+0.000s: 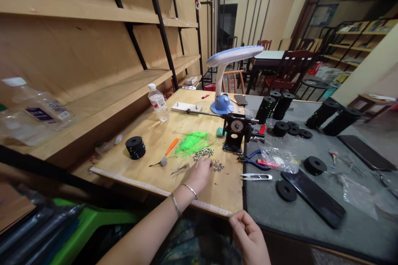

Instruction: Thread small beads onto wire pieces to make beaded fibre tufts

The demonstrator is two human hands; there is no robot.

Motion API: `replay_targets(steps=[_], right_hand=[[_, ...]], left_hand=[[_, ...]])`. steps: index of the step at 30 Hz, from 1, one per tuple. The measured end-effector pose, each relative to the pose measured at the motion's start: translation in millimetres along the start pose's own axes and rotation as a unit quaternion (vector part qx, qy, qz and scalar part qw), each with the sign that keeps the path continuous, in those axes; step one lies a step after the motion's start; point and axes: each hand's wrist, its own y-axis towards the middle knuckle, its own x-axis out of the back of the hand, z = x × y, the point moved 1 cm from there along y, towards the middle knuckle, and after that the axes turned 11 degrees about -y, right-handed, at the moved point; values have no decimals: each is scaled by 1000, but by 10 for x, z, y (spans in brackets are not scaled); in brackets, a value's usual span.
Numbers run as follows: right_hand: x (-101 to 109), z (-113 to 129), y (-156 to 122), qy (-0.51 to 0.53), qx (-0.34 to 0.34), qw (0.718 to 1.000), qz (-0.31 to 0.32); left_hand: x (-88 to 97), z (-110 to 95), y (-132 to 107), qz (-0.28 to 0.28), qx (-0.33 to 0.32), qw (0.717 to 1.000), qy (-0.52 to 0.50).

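Note:
My left hand (200, 174) reaches over the wooden board, fingertips bent down between a pile of multicoloured beads (203, 154) and a scatter of small metal-looking pieces (218, 166). Its fingers look pinched, but whatever is between them is hidden. At the board's front edge, my right hand (248, 236) has thumb and forefinger pressed together; anything in that pinch is too small to make out. A bundle of bright green strands (193, 142) lies just beyond the beads. To the left are an orange-handled tool (172, 147) and a thin grey tool (180, 169).
A black winding device (234, 132) with a long rod stands behind, near a blue-white lamp (221, 103). White snips (256, 177), blue-handled pliers (255, 160), a phone (315, 198) and several black spools (315, 165) lie on the grey mat. Left are stacked spools (135, 147) and a bottle (159, 105).

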Motion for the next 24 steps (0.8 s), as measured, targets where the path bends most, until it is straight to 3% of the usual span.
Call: replay_targets(steps=[7,11,12,16,20,24], right_hand=[[-44,81,-50,-23,-8,1000,-6],[-50,124,-68,-41,7,999,-14],[-54,136,-77,-45,9,999,-14],[-110,154,-155,-57,7,998,19],[-220,125,-264,-39,-15,997,71],[-305,92,-316,-11,-24,993,111]], left_hand=[[41,-2,-45,-5,9,1000,-13],[130,-93,-410,-9,-4,997,-78],[126,-116,-549,2,-10,985,-172],[-47,-137,-1105,124,94,866,-476],[-251,-43,-1405,148,204,775,-579],[-347,56,-1477,155,261,701,-646]])
